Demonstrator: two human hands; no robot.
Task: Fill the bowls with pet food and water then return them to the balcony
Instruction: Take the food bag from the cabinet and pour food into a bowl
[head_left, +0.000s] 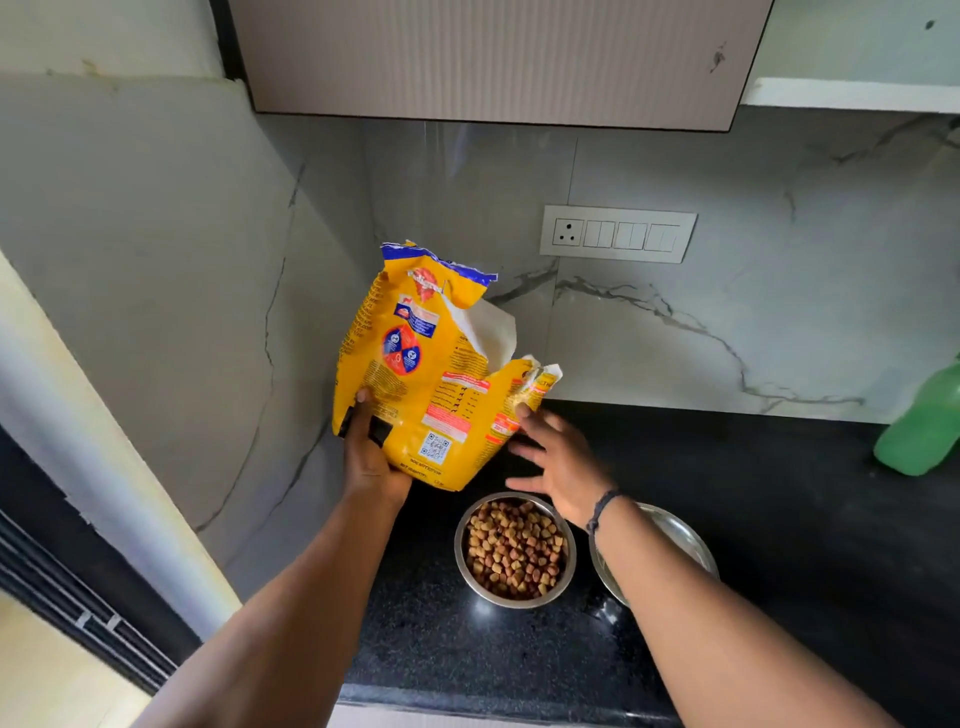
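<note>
A yellow pet food bag (426, 374) with a torn top is held upright above the black counter (779, 519). My left hand (370, 452) grips the bag's lower left corner. My right hand (558, 462) has its fingers spread, with the thumb touching the bag's torn right flap. Below the bag stands a steel bowl (514, 550) full of brown kibble. A second steel bowl (680, 535) sits right of it, partly hidden by my right forearm; its contents cannot be made out.
A green plastic bottle (922, 426) leans at the counter's right edge. A switch and socket panel (618, 234) is on the marble backsplash. A wall cabinet (493, 57) hangs overhead. A marble side wall closes the left.
</note>
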